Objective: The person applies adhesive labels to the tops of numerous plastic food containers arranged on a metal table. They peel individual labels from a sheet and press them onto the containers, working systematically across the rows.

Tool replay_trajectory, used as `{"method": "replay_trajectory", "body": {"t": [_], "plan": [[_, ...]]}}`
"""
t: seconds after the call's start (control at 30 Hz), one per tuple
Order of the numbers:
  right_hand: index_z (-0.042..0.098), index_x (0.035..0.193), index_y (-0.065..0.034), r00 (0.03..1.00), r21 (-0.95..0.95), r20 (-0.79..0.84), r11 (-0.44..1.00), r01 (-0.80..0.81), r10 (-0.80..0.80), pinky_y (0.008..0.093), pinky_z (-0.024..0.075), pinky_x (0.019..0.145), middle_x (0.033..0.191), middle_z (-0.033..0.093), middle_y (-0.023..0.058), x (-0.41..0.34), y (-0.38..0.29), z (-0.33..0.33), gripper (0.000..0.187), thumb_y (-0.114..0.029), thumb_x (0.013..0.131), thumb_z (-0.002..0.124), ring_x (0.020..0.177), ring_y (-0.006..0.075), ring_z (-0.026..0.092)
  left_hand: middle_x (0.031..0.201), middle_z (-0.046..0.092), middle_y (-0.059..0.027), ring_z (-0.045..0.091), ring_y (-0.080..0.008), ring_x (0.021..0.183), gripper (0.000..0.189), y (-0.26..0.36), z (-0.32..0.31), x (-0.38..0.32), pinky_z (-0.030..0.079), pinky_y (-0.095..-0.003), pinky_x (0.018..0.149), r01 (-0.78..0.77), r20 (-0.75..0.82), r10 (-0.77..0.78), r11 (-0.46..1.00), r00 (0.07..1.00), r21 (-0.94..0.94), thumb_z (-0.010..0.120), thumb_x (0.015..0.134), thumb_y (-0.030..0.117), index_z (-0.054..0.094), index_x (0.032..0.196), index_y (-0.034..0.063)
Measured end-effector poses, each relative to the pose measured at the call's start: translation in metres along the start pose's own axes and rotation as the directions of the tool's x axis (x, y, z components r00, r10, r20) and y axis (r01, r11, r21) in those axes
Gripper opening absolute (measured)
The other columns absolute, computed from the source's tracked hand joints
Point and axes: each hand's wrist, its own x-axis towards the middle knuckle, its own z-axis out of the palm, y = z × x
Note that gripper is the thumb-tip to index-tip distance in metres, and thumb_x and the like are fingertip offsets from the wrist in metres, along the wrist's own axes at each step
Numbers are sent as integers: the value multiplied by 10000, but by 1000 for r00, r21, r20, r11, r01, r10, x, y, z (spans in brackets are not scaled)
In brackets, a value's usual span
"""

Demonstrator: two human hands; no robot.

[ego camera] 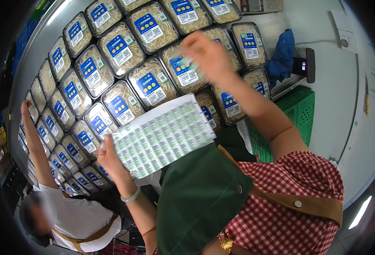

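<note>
My left hand [111, 159] grips the lower left edge of a sheet of small green-and-white printed stickers [165, 137], held over the near trays. My right hand [206, 54], blurred, is above a film-covered plastic tray of bean sprouts [182, 71]; a small sticker [190, 63] appears at its fingertips. Many such sprout trays cover the metal table in rows, among them a tray at the centre [152, 89]. They bear blue-and-white labels, and many also carry a small green-and-white sticker beside the label.
A co-worker in a white shirt [82, 220] reaches over the trays at far left. A blue crumpled cloth or bag [281, 59], a digital display [309, 65] and a scale [260, 5] are beyond the trays at right. A green plastic crate [297, 111] stands below the table edge.
</note>
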Motion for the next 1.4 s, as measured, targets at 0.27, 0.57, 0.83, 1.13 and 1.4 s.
{"method": "replay_trajectory", "body": {"t": [0.27, 0.57, 0.83, 1.13, 1.4], "plan": [[697, 874, -13, 962, -219, -213, 951, -220, 174, 333, 482, 615, 748, 663, 52, 40, 112, -89, 304, -301, 811, 770, 670, 146, 607, 847, 700, -59, 642, -94, 672, 261, -11, -25, 11, 498, -228, 596, 54, 33, -53, 997, 998, -49, 630, 970, 251, 656, 967, -9], [578, 1042, -53, 991, -611, -132, 787, -81, -1, 381, 513, 675, 860, 688, 120, 50, 119, -62, 271, -261, 892, 667, 736, 240, 663, 847, 695, -52, 635, -87, 676, 245, -9, -24, 5, 493, -225, 609, 61, 28, -59, 995, 998, -80, 617, 978, 240, 652, 949, -1], [520, 1104, -47, 992, -671, 122, 740, 52, 41, 418, 531, 669, 838, 689, 134, 53, 97, 26, 291, -186, 876, 634, 786, 311, 683, 816, 686, -39, 624, -84, 658, 233, -19, -38, 9, 486, -229, 596, 82, 32, -80, 993, 996, -84, 610, 981, 229, 647, 918, 8], [543, 1062, -16, 984, -658, 169, 749, 74, 52, 407, 540, 688, 864, 707, 132, 52, 66, 38, 322, -209, 858, 701, 805, 296, 699, 797, 686, -27, 619, -74, 641, 227, -40, -73, 8, 477, -217, 575, 120, -42, -127, 983, 991, -136, 619, 979, 231, 658, 878, 31], [574, 1031, -61, 955, -618, 295, 767, 175, 20, 427, 524, 678, 838, 687, 128, 57, 63, 133, 241, -61, 799, 637, 813, 341, 680, 788, 666, 4, 574, -44, 646, 204, -38, -82, 12, 452, -210, 581, 26, -80, -28, 999, 996, -30, 607, 984, 195, 663, 901, 17]]}}
